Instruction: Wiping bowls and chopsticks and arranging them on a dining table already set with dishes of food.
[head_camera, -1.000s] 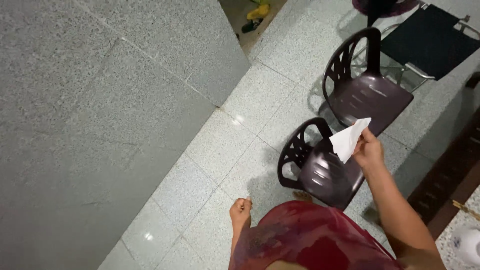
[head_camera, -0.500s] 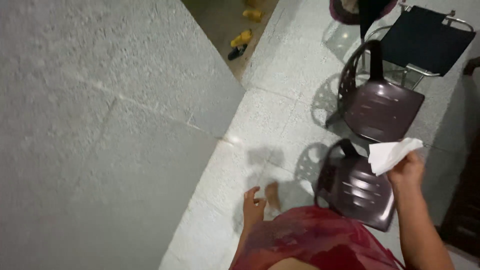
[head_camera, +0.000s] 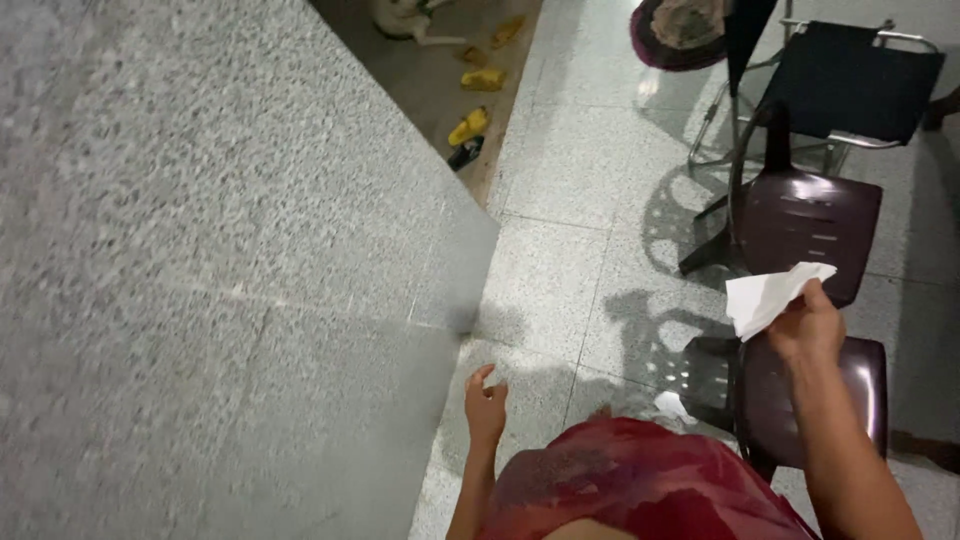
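- Grey speckled stone slab (head_camera: 200, 250): fills the left half of the frame; its corner points toward centre, its far extent cut off by the left and top edges
- Pale tiled floor (head_camera: 570, 190): centre and right, crossed by chair shadows
- Black folding chair (head_camera: 850, 70): upper right, partly cut off at the top edge
- Two dark plastic chairs: one (head_camera: 810, 235) at right centre, one (head_camera: 815, 400) below it, partly hidden by the right arm
- Red garment (head_camera: 640, 490): bottom centre, cut off by the lower edge
- Right hand (head_camera: 805, 325): right of centre, fingers pinching a white paper (head_camera: 765, 297); the paper is creased, held above the lower chair; no print discernible
- Left hand (head_camera: 485, 405): lower centre, empty, fingers loosely curled, close to the slab corner
- Yellow footwear (head_camera: 470, 125): top centre, small and indistinct
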